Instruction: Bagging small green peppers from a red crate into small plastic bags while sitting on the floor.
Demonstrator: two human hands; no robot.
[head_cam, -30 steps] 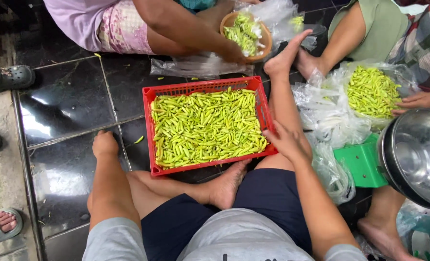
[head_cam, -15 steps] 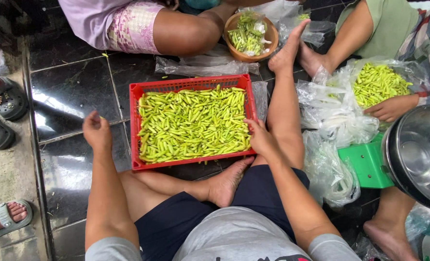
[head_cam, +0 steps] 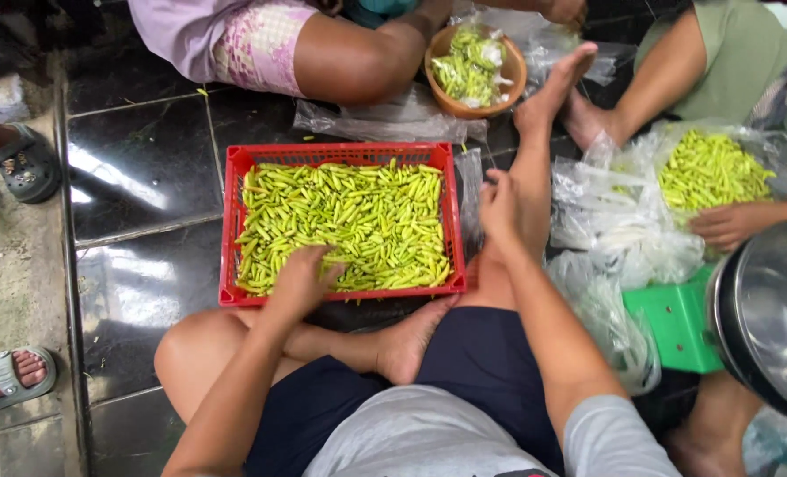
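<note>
with our left hand (head_cam: pixel 300 281) spread, fingers apart, on the green chillies (head_cam: pixel 349 225) and right hand (head_cam: pixel 498 205) loosely open beside the red crate (head_cam: pixel 231 231), chillies might spill if we drag carelessly.

Red crate (head_cam: pixel 231 221), rectangular, slatted plastic walls, flat on dark glossy tiles between bent legs. Filled nearly to rim with green chillies (head_cam: pixel 358 216), small, slender, yellow-green, heaped loose, mostly lying lengthwise in all directions, covering whole bottom.

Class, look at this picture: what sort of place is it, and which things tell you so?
Probably an informal food-sorting spot on a tiled floor: people sit around a red crate of green chillies, with more on plastic bags.
</note>
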